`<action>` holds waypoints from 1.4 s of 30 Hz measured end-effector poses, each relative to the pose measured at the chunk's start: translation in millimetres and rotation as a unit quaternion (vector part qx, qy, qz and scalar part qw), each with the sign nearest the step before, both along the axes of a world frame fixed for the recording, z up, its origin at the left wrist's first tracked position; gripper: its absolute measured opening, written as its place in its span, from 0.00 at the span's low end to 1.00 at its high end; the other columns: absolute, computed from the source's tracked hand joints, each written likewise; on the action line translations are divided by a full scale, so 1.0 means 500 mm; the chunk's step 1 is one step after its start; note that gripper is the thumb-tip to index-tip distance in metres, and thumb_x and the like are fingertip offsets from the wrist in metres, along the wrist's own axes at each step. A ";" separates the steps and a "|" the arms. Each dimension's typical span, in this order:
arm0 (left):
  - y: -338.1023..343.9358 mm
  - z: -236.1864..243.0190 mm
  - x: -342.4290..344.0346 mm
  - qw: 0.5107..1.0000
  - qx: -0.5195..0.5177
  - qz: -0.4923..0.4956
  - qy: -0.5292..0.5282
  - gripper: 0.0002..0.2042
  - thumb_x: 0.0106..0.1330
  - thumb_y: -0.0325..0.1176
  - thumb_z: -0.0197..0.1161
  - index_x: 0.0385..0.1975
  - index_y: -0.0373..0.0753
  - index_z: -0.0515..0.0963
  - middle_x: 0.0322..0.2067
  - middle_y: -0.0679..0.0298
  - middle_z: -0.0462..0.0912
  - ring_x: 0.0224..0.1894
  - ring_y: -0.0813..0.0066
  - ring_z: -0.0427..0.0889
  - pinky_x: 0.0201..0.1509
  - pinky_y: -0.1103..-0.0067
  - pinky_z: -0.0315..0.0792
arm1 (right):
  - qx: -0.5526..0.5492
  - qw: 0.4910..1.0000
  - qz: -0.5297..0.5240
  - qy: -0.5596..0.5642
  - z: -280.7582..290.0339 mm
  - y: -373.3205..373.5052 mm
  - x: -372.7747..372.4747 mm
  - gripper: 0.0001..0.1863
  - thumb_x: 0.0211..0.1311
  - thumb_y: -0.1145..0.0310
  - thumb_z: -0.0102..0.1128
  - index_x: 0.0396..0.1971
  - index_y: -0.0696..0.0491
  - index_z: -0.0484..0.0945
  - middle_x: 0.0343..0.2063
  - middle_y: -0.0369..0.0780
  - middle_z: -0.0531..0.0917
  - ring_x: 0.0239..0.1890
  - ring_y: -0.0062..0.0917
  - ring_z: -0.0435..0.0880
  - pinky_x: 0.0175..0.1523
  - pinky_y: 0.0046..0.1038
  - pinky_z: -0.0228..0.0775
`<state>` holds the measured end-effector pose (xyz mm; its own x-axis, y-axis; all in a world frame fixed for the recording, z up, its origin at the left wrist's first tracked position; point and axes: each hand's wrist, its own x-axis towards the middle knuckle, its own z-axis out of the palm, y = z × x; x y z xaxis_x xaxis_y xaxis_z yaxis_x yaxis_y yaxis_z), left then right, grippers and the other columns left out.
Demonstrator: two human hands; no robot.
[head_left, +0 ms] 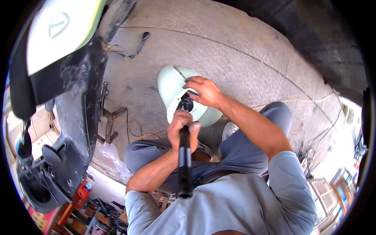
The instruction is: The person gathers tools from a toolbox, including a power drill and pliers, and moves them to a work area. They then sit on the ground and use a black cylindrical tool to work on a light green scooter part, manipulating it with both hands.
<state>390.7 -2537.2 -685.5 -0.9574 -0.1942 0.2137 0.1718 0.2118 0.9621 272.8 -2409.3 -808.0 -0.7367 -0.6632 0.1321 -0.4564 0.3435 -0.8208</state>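
Observation:
A pale green, curved scooter mudguard (pixel 171 80) sits low in front of me, between my bent legs. A long black tube (pixel 185 164) rises from its central opening toward my chest, with a dark round fitting (pixel 186 104) at its lower end. My left hand (pixel 183 127) is wrapped round this tube just above the fitting. On the mudguard's right side lies my right hand (pixel 204 92), its bent fingers gripping the plastic beside the opening. The right fingertips partly cover the opening's rim, so anything small under them is hidden.
At left stands a scooter with a black body (pixel 78 94) and a white-and-green panel (pixel 62 31). A metal stand (pixel 111 119), a thin cable (pixel 143 134) and a clear plastic bag (pixel 113 158) are on the concrete floor (pixel 243 58). Boxes and tools crowd the lower left.

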 end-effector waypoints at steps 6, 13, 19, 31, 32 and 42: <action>-0.001 -0.008 -0.013 0.999 -0.030 0.010 0.023 0.14 0.66 0.33 0.69 0.26 0.36 0.69 0.25 0.62 0.74 0.28 0.70 0.73 0.35 0.74 0.70 | 0.005 0.999 0.000 0.044 0.050 -0.020 -0.013 0.13 0.54 0.73 0.64 0.41 0.55 0.80 0.45 0.43 0.85 0.47 0.41 0.84 0.53 0.39 0.78; -0.015 -0.026 -0.043 0.999 -0.013 0.031 0.016 0.13 0.63 0.27 0.70 0.26 0.35 0.69 0.26 0.61 0.73 0.28 0.70 0.72 0.34 0.74 0.68 | -0.030 0.987 -0.147 0.063 0.135 -0.006 -0.111 0.10 0.61 0.78 0.60 0.43 0.56 0.79 0.50 0.44 0.85 0.48 0.43 0.86 0.52 0.38 0.80; -0.027 -0.040 -0.057 0.999 0.011 0.021 0.022 0.12 0.66 0.27 0.68 0.26 0.35 0.69 0.26 0.62 0.73 0.28 0.76 0.71 0.33 0.76 0.68 | -0.004 0.956 -0.284 0.066 0.003 0.108 -0.218 0.11 0.64 0.79 0.57 0.46 0.56 0.77 0.50 0.47 0.84 0.49 0.42 0.86 0.51 0.35 0.78; -0.060 -0.064 -0.098 0.986 0.030 0.139 -0.089 0.16 0.71 0.38 0.65 0.26 0.37 0.69 0.24 0.69 0.71 0.30 0.80 0.67 0.36 0.77 0.66 | 0.227 0.916 -0.331 -0.023 -0.175 0.221 -0.182 0.32 0.57 0.84 0.50 0.63 0.46 0.68 0.52 0.52 0.80 0.54 0.50 0.80 0.58 0.45 0.75; -0.057 -0.067 -0.106 0.982 0.058 0.151 -0.097 0.17 0.71 0.39 0.65 0.26 0.36 0.69 0.23 0.69 0.69 0.29 0.80 0.66 0.34 0.77 0.64 | 0.268 0.903 -0.326 -0.084 -0.191 0.230 -0.178 0.33 0.57 0.83 0.51 0.65 0.46 0.66 0.52 0.52 0.80 0.54 0.50 0.80 0.59 0.45 0.74; -0.069 -0.146 -0.179 0.962 0.087 0.235 -0.108 0.19 0.72 0.38 0.65 0.21 0.38 0.66 0.20 0.74 0.66 0.25 0.84 0.62 0.30 0.79 0.60 | 0.250 0.930 -0.266 -0.047 -0.141 0.155 -0.176 0.28 0.58 0.73 0.60 0.62 0.51 0.72 0.53 0.50 0.80 0.53 0.46 0.81 0.60 0.41 0.74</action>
<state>300.9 -2571.6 -758.5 -0.7731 -0.6318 -0.0560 -0.1123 0.0494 0.9924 184.7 -2332.0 -878.7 -0.9707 -0.1632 -0.1765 -0.0471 0.8490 -0.5263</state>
